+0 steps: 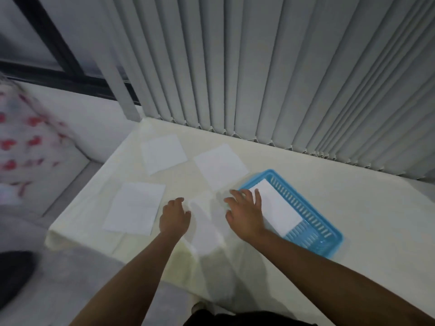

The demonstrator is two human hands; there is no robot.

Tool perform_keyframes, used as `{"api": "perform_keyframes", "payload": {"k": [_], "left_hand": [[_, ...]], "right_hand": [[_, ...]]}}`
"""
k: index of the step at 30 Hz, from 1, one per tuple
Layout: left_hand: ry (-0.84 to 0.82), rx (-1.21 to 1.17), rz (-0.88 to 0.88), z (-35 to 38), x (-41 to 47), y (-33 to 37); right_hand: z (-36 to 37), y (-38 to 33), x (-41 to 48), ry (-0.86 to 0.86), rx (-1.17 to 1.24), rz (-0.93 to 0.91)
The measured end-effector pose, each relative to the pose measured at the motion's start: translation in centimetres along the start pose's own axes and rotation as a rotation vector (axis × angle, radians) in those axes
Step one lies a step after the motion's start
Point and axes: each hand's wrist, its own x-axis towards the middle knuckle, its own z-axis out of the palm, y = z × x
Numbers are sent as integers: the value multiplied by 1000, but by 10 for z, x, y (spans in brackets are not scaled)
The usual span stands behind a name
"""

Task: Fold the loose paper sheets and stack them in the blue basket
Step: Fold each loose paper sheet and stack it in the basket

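Observation:
A blue slatted basket [315,241] lies on the cream cloth at the right, with a folded white sheet [277,208] inside it. Between my hands a blurred white sheet [207,227] rests on the cloth. My left hand [174,217] touches its left edge with curled fingers. My right hand [247,212] is spread, fingers apart, over the sheet's right edge and the basket's near corner. Three loose flat sheets lie further off: one at the left [135,207], one at the far left [163,152], one at the far middle [220,165].
The table [353,198] is covered by a cream cloth and backed by grey vertical blinds [259,67]. A white cushion with red patterns [26,142] lies on the left, beside a grey seat. A dark window frame [54,48] stands at the far left.

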Motion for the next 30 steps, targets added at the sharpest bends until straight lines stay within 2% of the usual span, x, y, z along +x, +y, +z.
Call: {"api": "perform_keyframes", "payload": {"k": [4, 8, 13, 21, 26, 30], "left_hand": [[-69, 76, 48, -6, 9, -19], [-175, 165, 143, -11, 20, -30], [-209, 148, 195, -12, 34, -38], [-361, 101, 204, -24, 55, -39], [-157, 106, 361, -42, 62, -36], [-323, -123, 391, -54, 57, -40]], "right_hand": [[10, -26, 35, -164, -149, -174], [20, -51, 60, -274, -254, -193], [39, -64, 78, -340, -302, -200], [45, -71, 83, -271, -197, -196], [31, -72, 92, -153, -38, -140], [16, -67, 81, -131, 19, -70]]}}
